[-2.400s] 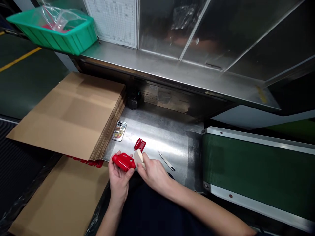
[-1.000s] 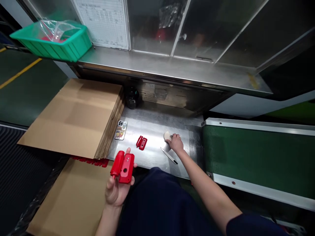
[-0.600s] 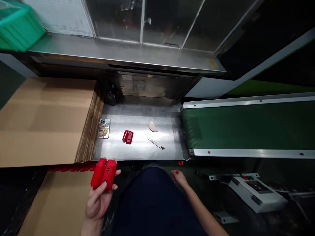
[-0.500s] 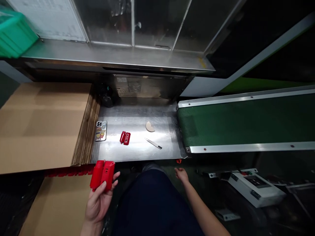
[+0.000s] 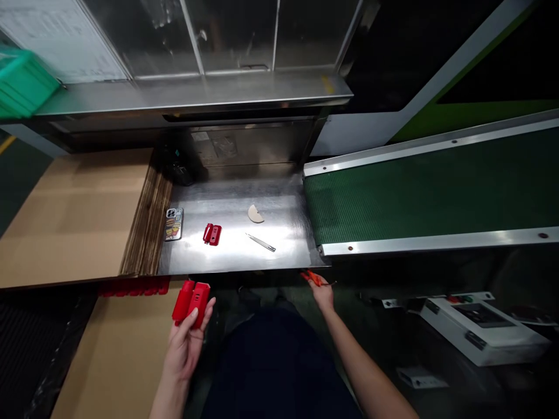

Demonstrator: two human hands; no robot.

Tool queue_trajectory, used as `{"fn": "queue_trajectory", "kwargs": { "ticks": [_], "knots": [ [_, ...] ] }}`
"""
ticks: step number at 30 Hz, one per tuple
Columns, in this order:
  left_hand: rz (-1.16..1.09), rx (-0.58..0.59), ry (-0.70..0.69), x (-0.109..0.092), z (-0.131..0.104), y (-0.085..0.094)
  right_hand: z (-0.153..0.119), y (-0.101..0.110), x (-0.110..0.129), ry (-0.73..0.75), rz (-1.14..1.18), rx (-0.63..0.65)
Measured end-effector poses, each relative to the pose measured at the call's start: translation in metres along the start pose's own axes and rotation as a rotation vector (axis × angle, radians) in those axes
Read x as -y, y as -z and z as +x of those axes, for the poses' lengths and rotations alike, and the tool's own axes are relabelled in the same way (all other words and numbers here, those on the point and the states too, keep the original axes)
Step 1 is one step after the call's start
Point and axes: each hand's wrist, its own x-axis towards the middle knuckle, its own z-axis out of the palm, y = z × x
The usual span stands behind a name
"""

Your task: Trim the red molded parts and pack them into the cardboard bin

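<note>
Currently the person's left hand (image 5: pixel 188 343) grasps a red plastic casing (image 5: pixel 192 304), thumb across its front face and fingers behind it, held up just short of the front edge of the metal table (image 5: pixel 286 227), near the front left corner. The casing shows two parts side by side, a rounded barrel and a flatter body with a small slot, the whole slightly tilted.

Beyond the front edge, close to the front right corner, the right hand (image 5: pixel 323 295) has its fingers curled around an orange-handled tool (image 5: pixel 315 278); a thin dark tip sticks out to the right, and the rest is too small to make out.

On the table, a phone (image 5: pixel 173 224) in a patterned case lies by the left edge, right beside a stack of cardboard sheets (image 5: pixel 78 209). Right of the phone sits a second, smaller-looking red plastic piece (image 5: pixel 212 234), also in two parts. Farther toward the right edge lies a beige half-round pad (image 5: pixel 254 214), and between it and the front edge a slim tweezers-like tool (image 5: pixel 261 242) rests at a slant. A dark bottle (image 5: pixel 180 173) stands at the back left corner. A green conveyor belt (image 5: pixel 414 198) adjoins the right edge. More red parts (image 5: pixel 133 286) show in a row below the stack.
</note>
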Motion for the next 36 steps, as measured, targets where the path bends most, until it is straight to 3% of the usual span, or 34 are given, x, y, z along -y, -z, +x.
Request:
{"fn": "queue_trajectory", "kwargs": {
  "ticks": [6, 11, 12, 14, 16, 18, 20, 23, 25, 30, 36],
  "knots": [
    [0.093, -0.284, 0.124, 0.103, -0.025, 0.019, -0.063, 0.085, -0.028, -0.039, 0.15, 0.179],
    [0.186, -0.365, 0.369, 0.193, -0.059, 0.04, -0.057, 0.161, -0.004, -0.014, 0.283, 0.402],
    [0.206, -0.372, 0.418, 0.208, -0.065, 0.042, -0.051, 0.172, 0.007, 0.017, 0.311, 0.511],
    [0.247, -0.367, 0.51, 0.233, -0.072, 0.044, -0.042, 0.189, 0.033, 0.129, 0.326, 0.953],
    [0.283, -0.34, 0.581, 0.253, -0.074, 0.043, -0.038, 0.197, 0.056, 0.095, 0.261, 1.37],
    [0.306, -0.307, 0.627, 0.268, -0.073, 0.041, -0.041, 0.199, 0.07, 0.024, 0.017, 1.595],
    [0.322, -0.288, 0.667, 0.28, -0.072, 0.04, -0.05, 0.196, 0.073, 0.103, -0.345, 1.588],
    [0.36, -0.265, 0.749, 0.295, -0.072, 0.042, -0.068, 0.19, 0.066, 0.45, -0.821, 1.379],
    [0.39, -0.253, 0.794, 0.303, -0.071, 0.047, -0.078, 0.19, 0.061, 0.596, -0.982, 1.293],
    [0.456, -0.289, 0.828, 0.315, -0.066, 0.059, -0.097, 0.194, 0.07, 0.505, -1.026, 1.346],
    [0.474, -0.266, 0.851, 0.317, -0.067, 0.069, -0.116, 0.189, 0.089, 0.367, -1.07, 1.289]
  ]
}}
